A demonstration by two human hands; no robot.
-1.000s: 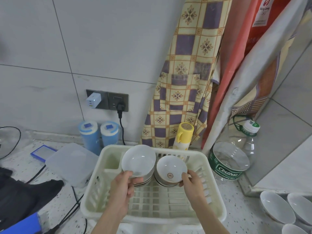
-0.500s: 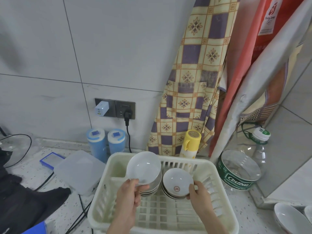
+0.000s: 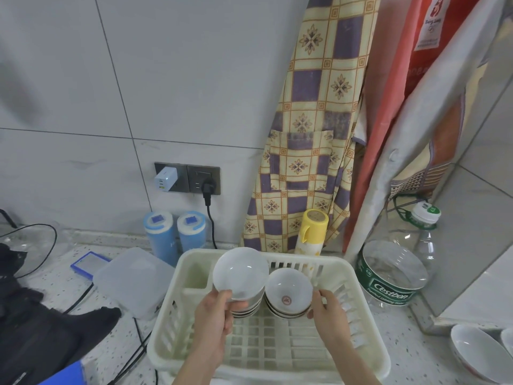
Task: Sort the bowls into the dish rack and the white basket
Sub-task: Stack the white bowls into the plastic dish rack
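Observation:
A cream plastic dish rack [image 3: 369, 354] sits on the speckled counter in front of me. At its back stand two rows of bowls on edge. My left hand [image 3: 213, 318] pinches the lower rim of a plain white bowl [image 3: 241, 272], which leans on the left row. The right row ends in a bowl with a red emblem [image 3: 288, 290]. My right hand [image 3: 327, 312] holds that bowl's right edge with its fingertips. More white bowls [image 3: 472, 348] lie on the counter at the far right.
A clear lidded box [image 3: 133, 282] lies left of the rack, with black cables and dark cloth [image 3: 41, 340] beyond. Two blue canisters [image 3: 175, 232], a yellow-capped bottle [image 3: 312, 232] and a large Cestbon water bottle [image 3: 394, 270] stand behind and right. An apron hangs on the wall.
The view has tilted up and shifted left. Both hands stay on their bowls at the back of the rack, and the emblem bowl has settled lower against its row.

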